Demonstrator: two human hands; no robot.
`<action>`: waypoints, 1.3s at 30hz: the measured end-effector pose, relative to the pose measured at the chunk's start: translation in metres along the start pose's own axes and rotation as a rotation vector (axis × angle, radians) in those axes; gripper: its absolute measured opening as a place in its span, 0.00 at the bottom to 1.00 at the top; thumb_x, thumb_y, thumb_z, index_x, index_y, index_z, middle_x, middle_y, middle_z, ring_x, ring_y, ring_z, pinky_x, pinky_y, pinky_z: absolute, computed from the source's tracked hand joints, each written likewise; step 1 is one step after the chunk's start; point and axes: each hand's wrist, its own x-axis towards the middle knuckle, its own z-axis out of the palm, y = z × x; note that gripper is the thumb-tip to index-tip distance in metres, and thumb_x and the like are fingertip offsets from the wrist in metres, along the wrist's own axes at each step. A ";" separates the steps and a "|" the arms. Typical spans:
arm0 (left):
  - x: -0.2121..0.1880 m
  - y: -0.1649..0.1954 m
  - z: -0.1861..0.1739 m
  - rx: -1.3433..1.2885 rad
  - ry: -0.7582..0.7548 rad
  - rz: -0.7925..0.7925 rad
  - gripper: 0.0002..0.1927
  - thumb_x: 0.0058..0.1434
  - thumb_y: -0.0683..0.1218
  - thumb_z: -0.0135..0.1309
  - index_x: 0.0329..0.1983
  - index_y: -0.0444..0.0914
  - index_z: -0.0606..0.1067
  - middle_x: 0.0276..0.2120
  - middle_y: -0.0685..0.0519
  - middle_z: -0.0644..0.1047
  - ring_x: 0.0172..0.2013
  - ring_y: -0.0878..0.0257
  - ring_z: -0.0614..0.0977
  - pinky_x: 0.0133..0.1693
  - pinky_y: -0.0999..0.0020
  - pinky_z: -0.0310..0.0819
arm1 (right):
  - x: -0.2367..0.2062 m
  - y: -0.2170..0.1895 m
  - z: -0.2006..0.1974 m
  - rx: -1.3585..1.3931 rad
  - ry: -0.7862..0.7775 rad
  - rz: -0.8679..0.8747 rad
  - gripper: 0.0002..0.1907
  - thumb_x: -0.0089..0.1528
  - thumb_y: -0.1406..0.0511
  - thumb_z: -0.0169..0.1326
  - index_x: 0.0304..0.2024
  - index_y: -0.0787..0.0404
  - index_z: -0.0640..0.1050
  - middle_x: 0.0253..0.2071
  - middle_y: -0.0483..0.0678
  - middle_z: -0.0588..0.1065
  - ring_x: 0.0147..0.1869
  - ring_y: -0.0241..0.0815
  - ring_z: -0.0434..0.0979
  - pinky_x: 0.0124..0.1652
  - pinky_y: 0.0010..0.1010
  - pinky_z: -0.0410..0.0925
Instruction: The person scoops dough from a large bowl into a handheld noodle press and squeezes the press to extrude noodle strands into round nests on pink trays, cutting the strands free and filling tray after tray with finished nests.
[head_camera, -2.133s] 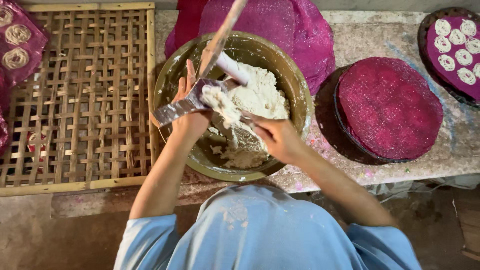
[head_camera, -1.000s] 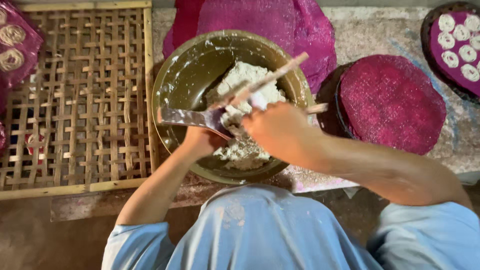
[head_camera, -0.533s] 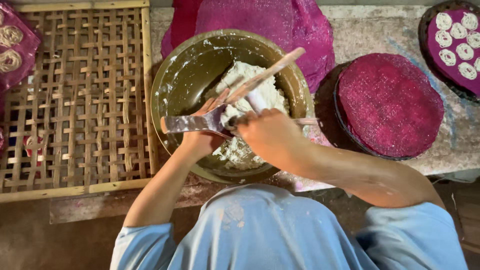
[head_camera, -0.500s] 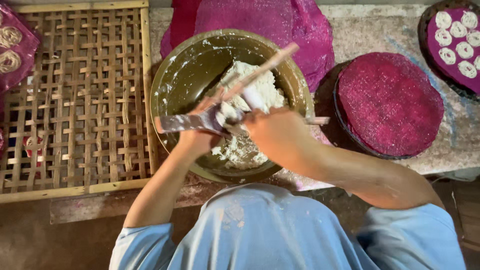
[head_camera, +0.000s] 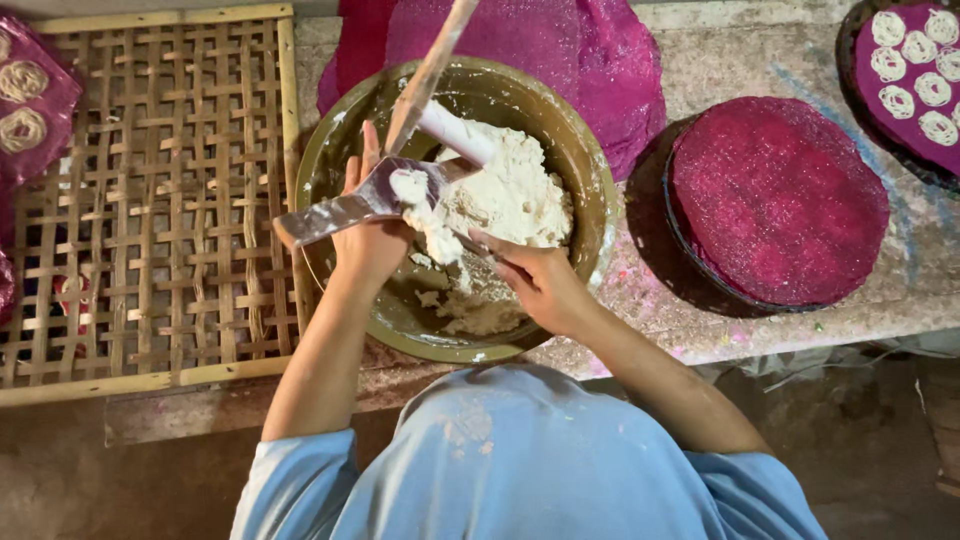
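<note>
A wide brass-coloured bowl (head_camera: 590, 180) holds a mound of white dough (head_camera: 505, 195). My left hand (head_camera: 370, 240) grips a flat metal press tool (head_camera: 335, 210) over the bowl. A lump of dough sits on the tool's inner end. A wooden stick (head_camera: 430, 70) with a white cylinder (head_camera: 455, 130) rises from the tool toward the top edge. My right hand (head_camera: 540, 280) is inside the bowl just right of the tool, its fingertips pinched on dough beside the lump.
A woven bamboo lattice tray (head_camera: 150, 200) lies to the left, with magenta mats carrying white noodle coils (head_camera: 25, 95) at its far edge. A stack of round magenta mats (head_camera: 780, 200) sits to the right. Another mat with coils (head_camera: 910, 80) is top right. Magenta cloth (head_camera: 570, 50) lies behind the bowl.
The wooden stick has swung from leaning right to pointing up. My right hand has come off the tool and dropped to the dough at the lower right.
</note>
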 end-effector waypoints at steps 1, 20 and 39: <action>0.000 0.001 -0.001 -0.128 0.033 0.001 0.45 0.65 0.45 0.62 0.79 0.41 0.50 0.63 0.47 0.67 0.66 0.32 0.69 0.67 0.39 0.60 | 0.001 0.002 -0.005 0.010 -0.085 0.177 0.25 0.67 0.70 0.52 0.68 0.52 0.73 0.36 0.58 0.83 0.29 0.42 0.72 0.36 0.33 0.69; -0.029 0.003 0.019 -1.661 -0.066 -0.469 0.10 0.68 0.45 0.52 0.46 0.34 0.72 0.35 0.49 0.77 0.33 0.61 0.78 0.30 0.68 0.78 | 0.004 0.004 -0.044 -0.049 -0.023 -0.303 0.38 0.68 0.61 0.56 0.76 0.54 0.55 0.71 0.59 0.59 0.69 0.62 0.67 0.64 0.47 0.64; -0.024 0.346 0.064 -2.021 -1.236 -0.871 0.27 0.54 0.46 0.64 0.58 0.38 0.74 0.52 0.52 0.81 0.54 0.63 0.82 0.57 0.68 0.76 | -0.177 0.051 -0.269 -0.273 0.274 -1.033 0.20 0.66 0.63 0.57 0.59 0.47 0.67 0.54 0.67 0.74 0.50 0.64 0.82 0.43 0.42 0.78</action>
